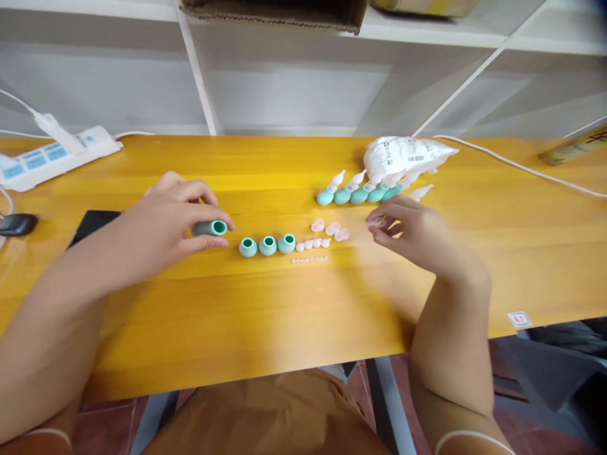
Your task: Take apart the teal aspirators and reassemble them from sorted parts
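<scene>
My left hand [177, 208] grips a teal squeeze bulb [209, 229] between thumb and fingers, its round mouth turned to the right. Between the thumb and fingertips of my right hand [412, 232] is a small clear plastic cup-like piece [378, 222], partly hidden. Three more teal bulbs [267, 246] stand in a row on the table, mouths up. To their right lie a row of small pale pink pieces [313, 244], a line of tiny pink discs [309, 260] and several clear cup-like pieces [333, 229]. Behind my right hand, several teal bulbs with pale pointed tips [349, 193] lie lined up.
A white plastic bag [403, 155] rests at the back of the wooden table [227, 328]. At the left are a power strip [61, 155], a black flat object [92, 224] and a black plug-like piece [18, 224]. A white cable [516, 164] crosses the right side.
</scene>
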A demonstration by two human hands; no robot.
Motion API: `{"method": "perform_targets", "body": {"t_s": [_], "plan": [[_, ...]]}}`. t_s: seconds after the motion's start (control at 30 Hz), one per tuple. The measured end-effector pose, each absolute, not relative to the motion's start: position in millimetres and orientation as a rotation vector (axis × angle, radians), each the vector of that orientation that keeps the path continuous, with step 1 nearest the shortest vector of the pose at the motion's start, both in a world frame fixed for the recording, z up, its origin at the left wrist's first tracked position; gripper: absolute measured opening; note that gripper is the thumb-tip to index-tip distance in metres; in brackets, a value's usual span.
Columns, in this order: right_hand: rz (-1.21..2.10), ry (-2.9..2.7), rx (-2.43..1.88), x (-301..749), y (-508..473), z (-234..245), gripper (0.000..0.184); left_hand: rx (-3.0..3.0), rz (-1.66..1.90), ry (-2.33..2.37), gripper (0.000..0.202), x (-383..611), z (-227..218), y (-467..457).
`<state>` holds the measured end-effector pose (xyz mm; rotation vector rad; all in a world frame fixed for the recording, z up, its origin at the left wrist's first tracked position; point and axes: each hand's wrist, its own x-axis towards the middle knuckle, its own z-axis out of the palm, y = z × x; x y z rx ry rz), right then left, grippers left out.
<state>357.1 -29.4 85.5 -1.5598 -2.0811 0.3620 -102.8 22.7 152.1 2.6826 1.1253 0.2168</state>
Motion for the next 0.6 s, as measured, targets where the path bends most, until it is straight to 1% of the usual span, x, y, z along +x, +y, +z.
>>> {"method": "perform_targets", "body": {"t_s": [0.13, 0.2, 0.3, 0.5, 0.53, 0.6], "plan": [[0.544, -2.230, -1.634, 364.4, -23.7, 61.3, 0.011, 2.614, 0.035, 1.181, 0.041, -97.5, 134.2, 39.1], [0.595, -2.274, -1.646, 363.7, -22.9, 55.5, 0.016, 2.554, -0.039, 1.178, 0.037, -94.5, 124.4, 42.1], [0.592, -2.288, -1.678, 359.7, -22.6, 55.4, 0.022, 2.495, -0.096, 1.166, 0.032, -97.1, 110.1, 44.5], [0.631, -2.244, -1.782, 354.3, -21.7, 61.6, 0.015, 2.438, -0.121, 1.109, 0.023, -103.7, 92.6, 46.7], [0.647, -2.224, -1.808, 354.7, -21.5, 61.2, 0.019, 2.432, -0.137, 1.101, 0.022, -102.7, 91.6, 46.2], [0.698, -2.162, -1.903, 355.7, -21.0, 59.0, 0.037, 2.422, -0.157, 1.104, 0.021, -99.6, 90.3, 44.5]]}}
